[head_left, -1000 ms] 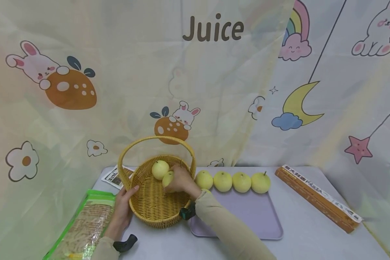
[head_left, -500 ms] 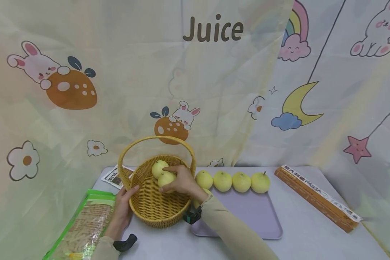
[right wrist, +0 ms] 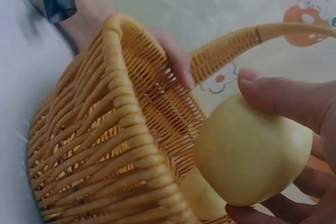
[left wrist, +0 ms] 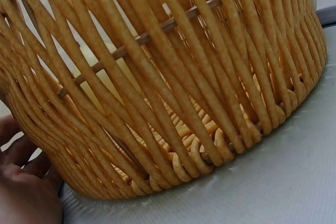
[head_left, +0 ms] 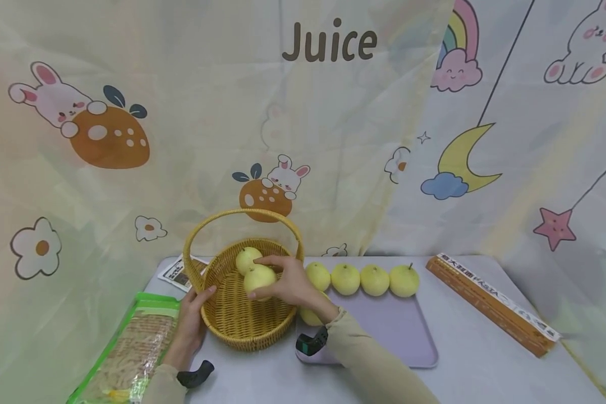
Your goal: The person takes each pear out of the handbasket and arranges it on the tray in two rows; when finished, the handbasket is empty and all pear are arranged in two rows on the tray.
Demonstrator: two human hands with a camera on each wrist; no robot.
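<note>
A wicker basket (head_left: pixel 232 314) with an arched handle stands at the middle left of the table. My left hand (head_left: pixel 192 317) holds its left side, thumb over the rim and fingers along the outside weave. Inside, against the back wall, lies a yellow pear (head_left: pixel 247 259). My right hand (head_left: pixel 295 283) grips another yellow pear (right wrist: pixel 252 153) between thumb and fingers, above the basket's right part. In the right wrist view, the pear in the basket (right wrist: pixel 202 195) shows partly behind the held one.
Right of the basket lies a purple tray (head_left: pixel 384 331) with several pears (head_left: pixel 345 279) along its back edge. Another pear (head_left: pixel 310 317) is half hidden under my right wrist. A pasta box (head_left: pixel 492 303) lies at right, a green-edged packet (head_left: pixel 136 342) at left.
My right hand has risen a little and drawn back toward me, still holding the pear, which shows more fully. The left hand and basket stay in place.
</note>
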